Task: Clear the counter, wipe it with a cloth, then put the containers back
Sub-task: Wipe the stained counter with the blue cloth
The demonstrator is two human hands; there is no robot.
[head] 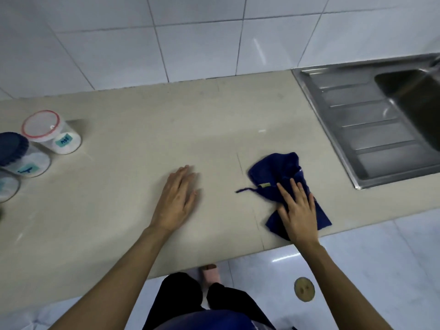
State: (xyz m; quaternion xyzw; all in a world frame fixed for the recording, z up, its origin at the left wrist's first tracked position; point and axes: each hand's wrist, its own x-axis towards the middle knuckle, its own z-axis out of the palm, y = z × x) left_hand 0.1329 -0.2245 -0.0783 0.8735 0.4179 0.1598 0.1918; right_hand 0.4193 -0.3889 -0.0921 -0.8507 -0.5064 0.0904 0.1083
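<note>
Pressing flat on a crumpled blue cloth, the right hand is seen with fingers spread and open, not clamped around the fabric. The cloth lies on the beige counter near its front edge, between the left hand and the steel sink, apart from the sink's drainboard. A loose thread is seen trailing from the cloth's left side. The left hand is laid palm down on the bare counter, fingers together and extended, nothing held. At the far left three jars are grouped close together: a red-rimmed jar at the back, a blue-lidded jar just in front of it, and a third jar cut by the frame edge. White tiles are seen behind the counter.
</note>
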